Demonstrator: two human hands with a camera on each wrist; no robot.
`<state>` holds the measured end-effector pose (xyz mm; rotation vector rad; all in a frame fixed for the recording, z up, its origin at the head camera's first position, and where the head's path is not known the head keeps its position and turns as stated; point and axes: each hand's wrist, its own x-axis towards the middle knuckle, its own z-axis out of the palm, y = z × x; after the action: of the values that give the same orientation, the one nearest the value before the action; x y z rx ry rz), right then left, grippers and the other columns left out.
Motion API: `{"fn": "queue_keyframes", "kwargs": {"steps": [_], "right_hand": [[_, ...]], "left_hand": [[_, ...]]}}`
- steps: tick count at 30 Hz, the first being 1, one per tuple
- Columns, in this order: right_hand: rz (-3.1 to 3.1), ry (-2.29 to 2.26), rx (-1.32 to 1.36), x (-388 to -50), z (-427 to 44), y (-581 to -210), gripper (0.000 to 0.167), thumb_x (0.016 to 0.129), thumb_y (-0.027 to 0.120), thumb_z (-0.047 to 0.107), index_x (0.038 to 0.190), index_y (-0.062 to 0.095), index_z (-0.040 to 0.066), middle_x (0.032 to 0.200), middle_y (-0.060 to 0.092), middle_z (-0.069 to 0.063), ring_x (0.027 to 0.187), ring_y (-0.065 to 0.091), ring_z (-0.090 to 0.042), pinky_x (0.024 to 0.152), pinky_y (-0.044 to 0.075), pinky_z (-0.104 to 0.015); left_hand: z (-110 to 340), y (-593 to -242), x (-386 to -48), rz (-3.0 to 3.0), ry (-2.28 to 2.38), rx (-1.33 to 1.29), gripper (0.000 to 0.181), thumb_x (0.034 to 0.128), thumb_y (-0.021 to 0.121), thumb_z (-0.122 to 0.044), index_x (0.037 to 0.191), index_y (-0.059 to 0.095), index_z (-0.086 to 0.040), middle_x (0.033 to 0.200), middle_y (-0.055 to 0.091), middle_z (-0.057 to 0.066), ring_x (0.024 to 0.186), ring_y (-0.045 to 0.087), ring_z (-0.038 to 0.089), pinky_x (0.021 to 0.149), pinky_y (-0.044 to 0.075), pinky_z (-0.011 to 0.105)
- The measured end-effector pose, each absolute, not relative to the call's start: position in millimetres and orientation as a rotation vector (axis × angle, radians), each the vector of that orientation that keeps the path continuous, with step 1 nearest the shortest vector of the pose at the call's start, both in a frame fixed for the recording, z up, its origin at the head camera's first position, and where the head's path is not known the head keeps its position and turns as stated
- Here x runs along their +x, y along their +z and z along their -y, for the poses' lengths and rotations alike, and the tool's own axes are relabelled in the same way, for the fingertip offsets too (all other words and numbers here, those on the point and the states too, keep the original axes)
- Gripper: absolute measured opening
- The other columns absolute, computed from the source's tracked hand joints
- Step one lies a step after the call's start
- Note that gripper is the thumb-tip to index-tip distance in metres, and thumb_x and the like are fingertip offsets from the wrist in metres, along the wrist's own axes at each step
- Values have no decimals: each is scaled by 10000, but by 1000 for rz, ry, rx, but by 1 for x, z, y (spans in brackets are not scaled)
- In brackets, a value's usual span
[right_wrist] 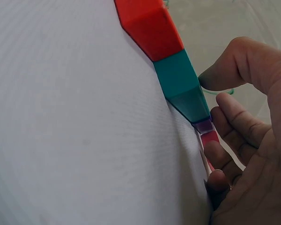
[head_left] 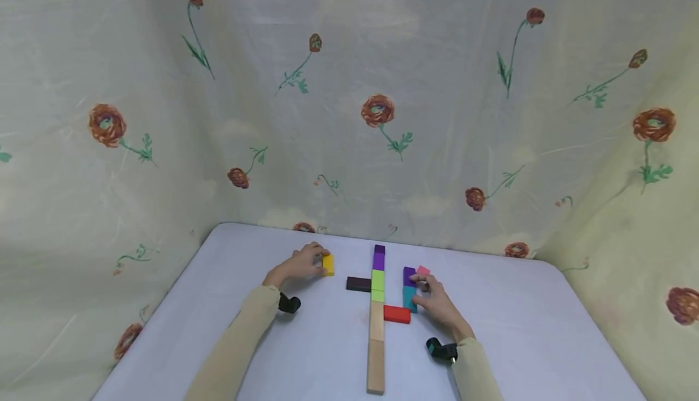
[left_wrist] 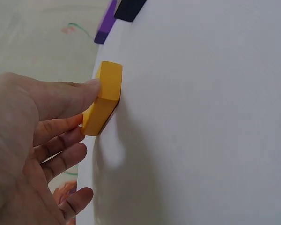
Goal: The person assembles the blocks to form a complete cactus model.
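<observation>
My left hand [head_left: 300, 263] pinches a yellow block [head_left: 328, 265] between thumb and fingers, left of a column of blocks. The left wrist view shows the thumb on the yellow block [left_wrist: 105, 96], the other fingers loosely bent below. Right of the column, my right hand [head_left: 437, 301] touches a teal block [head_left: 409, 299] and a purple block [head_left: 409, 276], which lie end to end. Its thumb lies along the teal block [right_wrist: 185, 82] in the right wrist view. Beyond its fingers is a pink block [head_left: 423, 270], partly hidden.
The central column has a purple block [head_left: 379, 258], lime green blocks [head_left: 377, 280] and plain wooden blocks [head_left: 376, 358]. A black block [head_left: 358, 284] adjoins it on the left, a red block [head_left: 397, 314] on the right. Floral cloth [head_left: 349, 85] hangs behind the white table [head_left: 306, 352].
</observation>
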<state>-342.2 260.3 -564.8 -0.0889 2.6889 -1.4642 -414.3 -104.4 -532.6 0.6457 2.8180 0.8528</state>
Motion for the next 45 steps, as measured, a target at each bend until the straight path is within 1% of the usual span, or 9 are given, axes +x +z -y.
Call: {"fn": "queue_keyframes", "kwargs": {"steps": [8, 13, 20, 24, 28, 35, 45], "right_hand": [[-2673, -1482, -84, -340, -259, -563, 465, 841, 642, 77, 1285, 511, 123, 1388, 420, -159, 1254, 383, -355, 1026, 352, -572], [-2683, -1487, -86, -341, -260, -564, 460, 845, 644, 69, 1283, 516, 130, 1367, 443, -145, 1241, 388, -337, 1016, 360, -548], [-2702, -1481, -125, -342, -262, -565, 455, 854, 637, 55, 1287, 510, 112, 1351, 457, -142, 1228, 397, -330, 1003, 373, -539], [-2697, -1496, -122, -341, -262, -565, 453, 853, 639, 50, 1283, 515, 119, 1337, 470, -137, 1222, 400, -324, 1002, 372, -523], [-2707, -1493, -137, -341, -262, -565, 453, 842, 642, 43, 1273, 519, 102, 1322, 482, -147, 1207, 410, -336, 988, 377, -510], [-2688, -1504, -124, -341, -261, -563, 456, 838, 636, 39, 1274, 519, 101, 1343, 474, -136, 1232, 404, -334, 1022, 357, -540], [-2683, -1506, -137, -343, -262, -564, 455, 839, 642, 36, 1273, 523, 104, 1336, 477, -129, 1228, 401, -324, 1012, 360, -526]], "left_hand": [[81, -536, -420, -2805, 800, 659, 472, 914, 666, -281, 1340, 559, -108, 1433, 452, 149, 1329, 392, 331, 1070, 240, 667], [72, -538, -423, -2809, 784, 691, 475, 916, 655, -278, 1348, 554, -110, 1430, 455, 152, 1324, 396, 333, 1064, 255, 665], [61, -538, -421, -2804, 775, 706, 487, 917, 645, -274, 1362, 543, -105, 1428, 455, 147, 1323, 396, 335, 1066, 257, 663], [58, -537, -420, -2800, 772, 677, 494, 914, 646, -279, 1367, 542, -110, 1429, 451, 143, 1327, 388, 333, 1079, 252, 649], [56, -535, -418, -2788, 776, 665, 493, 913, 644, -273, 1372, 542, -125, 1432, 451, 134, 1333, 380, 326, 1092, 240, 635], [56, -536, -417, -2772, 760, 669, 492, 920, 627, -280, 1386, 534, -151, 1440, 442, 109, 1342, 368, 307, 1107, 202, 651], [57, -538, -416, -2788, 715, 726, 504, 911, 629, -274, 1386, 533, -139, 1432, 453, 106, 1320, 391, 308, 1094, 261, 619]]}}
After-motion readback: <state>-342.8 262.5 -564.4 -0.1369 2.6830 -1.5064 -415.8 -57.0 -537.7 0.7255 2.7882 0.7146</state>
